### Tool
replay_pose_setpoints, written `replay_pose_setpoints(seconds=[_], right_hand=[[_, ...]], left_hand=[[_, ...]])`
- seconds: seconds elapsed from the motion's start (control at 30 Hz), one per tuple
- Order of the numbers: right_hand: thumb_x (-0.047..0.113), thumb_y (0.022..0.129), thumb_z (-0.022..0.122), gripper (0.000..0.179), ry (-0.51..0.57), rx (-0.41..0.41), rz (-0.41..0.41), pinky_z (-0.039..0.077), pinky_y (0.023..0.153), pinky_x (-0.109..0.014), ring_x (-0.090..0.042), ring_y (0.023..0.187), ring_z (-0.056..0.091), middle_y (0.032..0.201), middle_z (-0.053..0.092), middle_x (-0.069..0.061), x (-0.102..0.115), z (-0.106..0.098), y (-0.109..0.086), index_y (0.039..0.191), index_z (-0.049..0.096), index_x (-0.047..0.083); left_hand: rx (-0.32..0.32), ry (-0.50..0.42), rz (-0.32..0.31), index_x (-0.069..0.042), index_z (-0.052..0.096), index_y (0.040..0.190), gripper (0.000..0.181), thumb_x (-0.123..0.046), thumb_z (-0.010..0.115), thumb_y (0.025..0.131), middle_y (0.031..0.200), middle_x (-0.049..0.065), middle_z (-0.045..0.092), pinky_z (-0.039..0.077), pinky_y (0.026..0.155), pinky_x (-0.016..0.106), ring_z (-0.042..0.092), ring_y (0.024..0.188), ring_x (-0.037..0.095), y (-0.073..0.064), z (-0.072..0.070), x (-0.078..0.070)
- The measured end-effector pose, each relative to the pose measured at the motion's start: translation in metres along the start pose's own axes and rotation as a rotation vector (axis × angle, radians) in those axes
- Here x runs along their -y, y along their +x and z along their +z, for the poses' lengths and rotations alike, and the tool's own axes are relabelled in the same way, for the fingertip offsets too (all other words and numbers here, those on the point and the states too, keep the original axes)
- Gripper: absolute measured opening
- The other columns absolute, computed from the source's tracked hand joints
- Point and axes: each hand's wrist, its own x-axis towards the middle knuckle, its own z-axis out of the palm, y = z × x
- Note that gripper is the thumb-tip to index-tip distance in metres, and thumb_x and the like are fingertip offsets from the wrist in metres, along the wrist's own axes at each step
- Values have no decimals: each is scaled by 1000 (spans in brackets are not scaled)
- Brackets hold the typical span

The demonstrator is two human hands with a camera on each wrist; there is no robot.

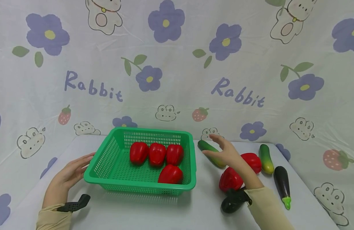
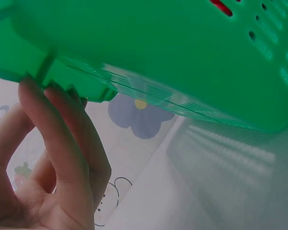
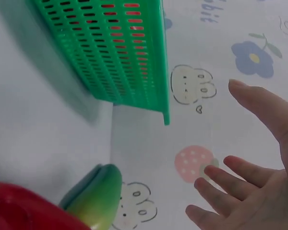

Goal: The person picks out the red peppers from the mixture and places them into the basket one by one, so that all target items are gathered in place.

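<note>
A green plastic basket (image 1: 128, 175) with perforated sides holds several red bell peppers (image 1: 157, 154). At its left side is my left hand (image 1: 71, 172), with fingertips right at the rim; the left wrist view shows these fingers (image 2: 62, 129) gently bent against the rim's edge. My right hand (image 1: 227, 153) is to the right of the basket, thumb and fingers spread apart, holding nothing. In the head view it overlaps the area beside a cucumber (image 1: 212, 155). Below its forearm lie two more red bell peppers (image 1: 230, 179), partly hidden by the arm.
Farther right on the white table lie another cucumber (image 1: 266, 158) and a dark eggplant (image 1: 282, 183) with a green tip. A second dark, rounded vegetable (image 1: 229, 206) shows under the right wrist strap. A patterned cloth (image 1: 177, 70) hangs behind the table.
</note>
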Motion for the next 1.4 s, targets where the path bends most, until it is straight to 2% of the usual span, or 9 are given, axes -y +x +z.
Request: replay_pose_setpoints(seconds=[0.17,0.33,0.63,0.9,1.07,1.4], right_hand=[[43,86,72,86,13,-41,48,27,112,-65,-40,146,27,157,32,-17,-13,-10,-6,153,28,12],[46,86,71,90,0,-99,130,30,109,-67,-42,146,25,159,28,-18,-26,-19,-11,155,24,14],[42,87,70,91,-70,-166,256,31,110,-65,-47,143,26,158,23,-25,-45,-30,-19,155,20,8],[40,88,69,97,-58,-224,382,33,107,-67,-52,142,21,158,15,-30,-70,-33,-23,156,10,5],[32,87,71,97,-63,-291,412,36,106,-65,-52,140,23,155,18,-33,-86,-31,-24,154,9,-1],[21,86,70,98,-21,-355,463,36,107,-64,-52,139,24,152,21,-35,-103,-24,-28,153,4,-7]], left_hand=[[-4,1,-8,-37,70,107,27,-21,48,103,113,-22,66,55,87,23,62,104,2,1,1,-1],[-13,-7,-11,-36,70,108,26,-21,49,103,112,-22,66,55,87,23,62,104,2,2,2,-2],[0,-33,-8,-35,72,106,29,-18,48,104,111,-20,68,56,85,23,62,103,3,1,1,-2],[9,-49,-11,-34,72,107,29,-18,47,104,112,-20,68,56,86,23,63,103,3,-1,4,-2],[24,-70,-9,-33,72,107,32,-16,45,104,112,-19,68,56,85,23,64,102,4,-1,3,-2],[55,-95,15,-30,73,108,35,-13,42,105,113,-17,69,57,83,23,64,103,5,-1,0,0]])
